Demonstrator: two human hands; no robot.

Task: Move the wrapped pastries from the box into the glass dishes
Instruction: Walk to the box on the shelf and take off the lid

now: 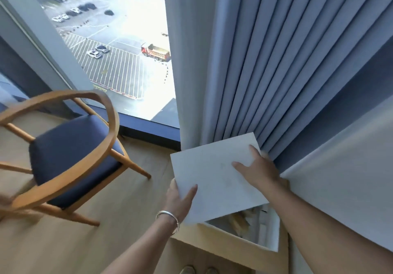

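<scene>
Pastries (241,220) lie below the lid (214,176) (tilted), gripped by left hand (180,197) and right hand (259,169), box (274,231) half uncovered.

A room high up in a building, furnished like a lounge or hotel room.

A floor-length window (110,46) looks down on a car park with a truck; blue pleated curtains (265,61) hang beside it, and a wooden armchair (70,152) with blue cushion stands on pale wood floor (63,246).
</scene>
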